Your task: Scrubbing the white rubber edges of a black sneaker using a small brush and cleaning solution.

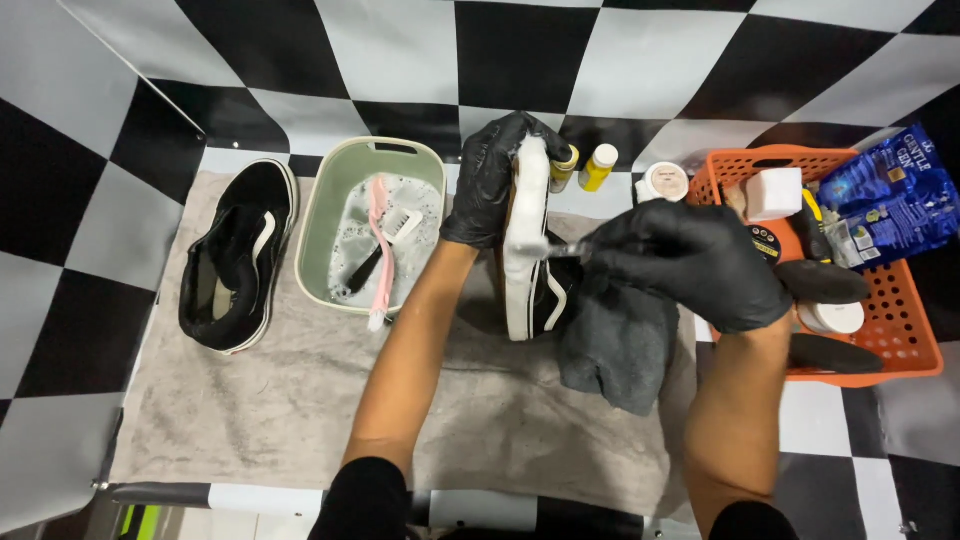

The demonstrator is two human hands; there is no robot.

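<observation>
My left hand (492, 180), in a black glove, grips the toe end of a black sneaker with a white sole (527, 250), held on its side with the foamy sole facing left. In its own black glove, my right hand (690, 265) holds a small brush (553, 249) whose bristles press against the sole's edge. A dark grey cloth (615, 350) lies under my right hand beside the shoe. The matching black sneaker (240, 255) rests upright at the left on a grey towel (290, 410).
A pale green basin (325, 215) with soapy water holds a pink brush (380, 250) and a dark-handled brush (385, 250). Two yellow bottles (583, 167) and a small jar (665, 182) stand behind. An orange basket (905, 335) of supplies sits at the right.
</observation>
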